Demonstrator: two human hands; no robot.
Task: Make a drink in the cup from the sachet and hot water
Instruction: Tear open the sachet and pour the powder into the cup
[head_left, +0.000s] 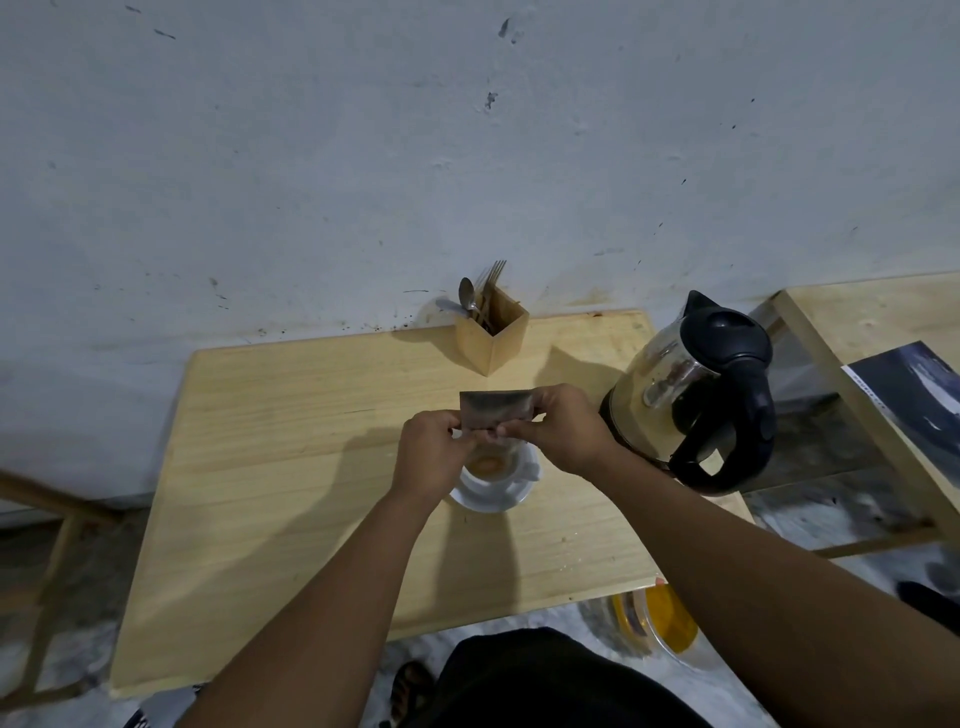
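Note:
Both hands hold a dark sachet (496, 409) just above the white cup (522, 464), which stands on a white saucer (493, 500) at the middle of the wooden table (291, 441). My left hand (428, 449) pinches the sachet's lower left corner. My right hand (558, 423) grips its right side. The sachet is tipped with its lower edge over the cup. Brownish powder (487, 464) lies inside the cup. A steel kettle (693, 395) with a black lid and handle stands to the right, close to my right wrist.
A wooden holder (493, 338) with a spoon and forks stands at the back of the table by the wall. A second wooden table (852, 317) with a dark sheet (919, 395) is at the right. A yellow container (657, 621) sits on the floor under the table's front edge.

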